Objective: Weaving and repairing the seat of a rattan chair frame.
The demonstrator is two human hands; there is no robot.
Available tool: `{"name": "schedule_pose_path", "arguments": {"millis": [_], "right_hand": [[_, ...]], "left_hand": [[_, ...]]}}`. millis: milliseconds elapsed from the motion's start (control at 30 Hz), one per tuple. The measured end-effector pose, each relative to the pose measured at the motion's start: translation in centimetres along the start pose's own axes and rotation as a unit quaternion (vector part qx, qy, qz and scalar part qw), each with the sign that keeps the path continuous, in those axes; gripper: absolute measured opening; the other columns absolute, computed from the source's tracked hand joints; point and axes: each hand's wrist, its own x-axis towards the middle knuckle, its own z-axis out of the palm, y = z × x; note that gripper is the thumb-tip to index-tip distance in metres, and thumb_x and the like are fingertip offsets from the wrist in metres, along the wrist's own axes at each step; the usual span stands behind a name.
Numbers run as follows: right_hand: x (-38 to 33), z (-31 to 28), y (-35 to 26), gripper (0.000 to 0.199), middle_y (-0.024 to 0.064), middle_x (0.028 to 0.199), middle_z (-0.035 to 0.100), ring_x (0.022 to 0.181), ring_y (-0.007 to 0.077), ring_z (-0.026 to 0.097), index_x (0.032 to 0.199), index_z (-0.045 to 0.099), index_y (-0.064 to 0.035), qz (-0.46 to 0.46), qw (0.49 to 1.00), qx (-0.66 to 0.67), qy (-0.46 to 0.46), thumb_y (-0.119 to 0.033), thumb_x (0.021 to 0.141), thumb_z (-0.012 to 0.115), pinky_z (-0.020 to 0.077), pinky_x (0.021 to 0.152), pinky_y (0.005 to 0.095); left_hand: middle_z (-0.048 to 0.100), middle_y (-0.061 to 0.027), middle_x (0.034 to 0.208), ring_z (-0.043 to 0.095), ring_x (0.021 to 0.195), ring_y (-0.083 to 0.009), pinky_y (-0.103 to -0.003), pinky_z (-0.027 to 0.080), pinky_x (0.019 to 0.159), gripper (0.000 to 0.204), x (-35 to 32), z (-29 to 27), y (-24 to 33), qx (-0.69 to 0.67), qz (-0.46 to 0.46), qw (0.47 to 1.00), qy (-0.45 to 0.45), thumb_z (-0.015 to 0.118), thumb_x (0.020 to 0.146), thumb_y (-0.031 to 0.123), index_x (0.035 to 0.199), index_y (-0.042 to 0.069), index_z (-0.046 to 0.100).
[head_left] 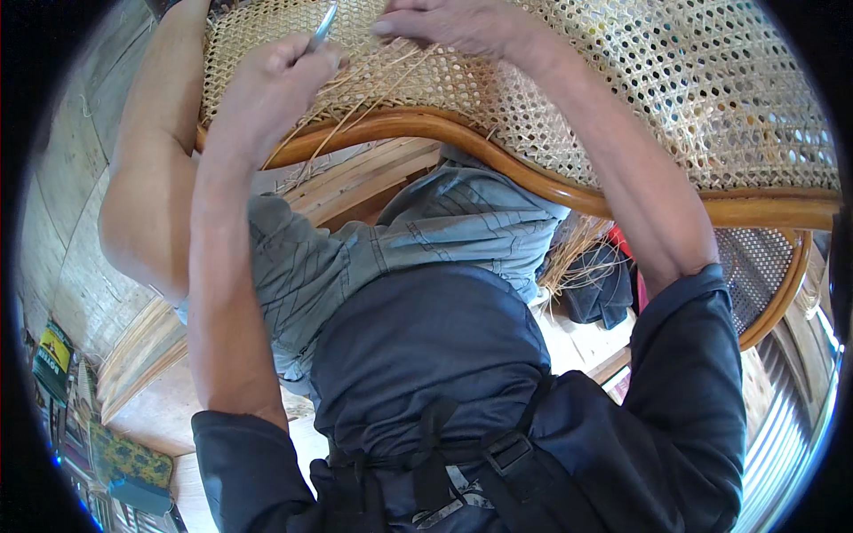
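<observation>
We logged clutter first: a strand bundle point(577, 253) and dark cloth point(597, 291) below the rail point(426, 115), boards point(355, 191) under it, a round cane panel point(755, 266) at right, a green packet point(53, 362) and patterned box point(129, 457) far left. In the way: the right forearm point(613, 142) crossed the weave point(675, 62); a bare leg point(147, 213) sat along its left edge. The weave lay ahead of the body, long axis left to right, curved rail along its near edge. We saw the left grip point(275, 84) clamped on a metal tool point(322, 28) over the weave, tip up and slightly right. Loose strands point(382, 98) slanted lower left to upper right. The right grip point(444, 19) was near their upper ends, fingers curled; we couldn't tell whether it pinched any.
</observation>
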Motion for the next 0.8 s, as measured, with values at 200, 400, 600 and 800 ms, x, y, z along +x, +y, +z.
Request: {"name": "schedule_pose_path", "arguments": {"millis": [200,400,600,800], "right_hand": [[-3.2,-3.3,2.5,0.026,0.0164,0.081,0.064,0.072,0.0248,0.061,0.089,0.064,-0.0001,0.054,0.951,-0.301,0.041,-0.024,0.087,0.054,0.0467,0.064,0.0348],[-4.0,-1.8,-2.5,0.026,0.022,0.097,0.063,0.09,0.0321,0.063,0.098,0.065,-0.0005,0.27,0.874,-0.404,0.007,-0.01,0.081,0.047,0.0495,0.078,0.0379],[-4.1,-1.9,0.4,0.028,0.0211,0.102,0.063,0.096,0.0334,0.062,0.099,0.066,-0.0012,0.257,0.868,-0.423,0.038,-0.013,0.083,0.046,0.0492,0.08,0.0399],[-3.4,-1.6,1.4,0.027,0.0212,0.104,0.062,0.097,0.034,0.061,0.099,0.067,-0.0036,0.233,0.88,-0.406,0.082,-0.015,0.083,0.048,0.0488,0.081,0.0406]], "left_hand": [[0.05,-0.0095,0.054,0.05,0.049,-0.022,-0.036,0.041,0.05,0.03,5.8,4.3,-0.9,0.07,0.041,0.996,-0.032,0.048,0.086,0.026,0.082,-0.003,0.057],[0.063,-0.023,0.077,0.062,0.071,-0.0385,-0.042,0.05,0.066,0.022,9.0,6.9,-1.9,0.329,0.137,0.923,-0.142,0.054,0.074,0.017,0.08,0.0,0.068],[0.062,-0.0171,0.064,0.061,0.06,-0.0271,-0.037,0.048,0.059,0.018,10.1,9.6,1.3,0.363,0.029,0.92,-0.142,0.054,0.071,0.015,0.071,0.002,0.067],[0.06,-0.0154,0.059,0.057,0.054,-0.0247,-0.039,0.045,0.052,0.013,14.9,9.1,-2.4,0.413,0.05,0.898,-0.143,0.055,0.063,0.01,0.06,0.005,0.066]]}}
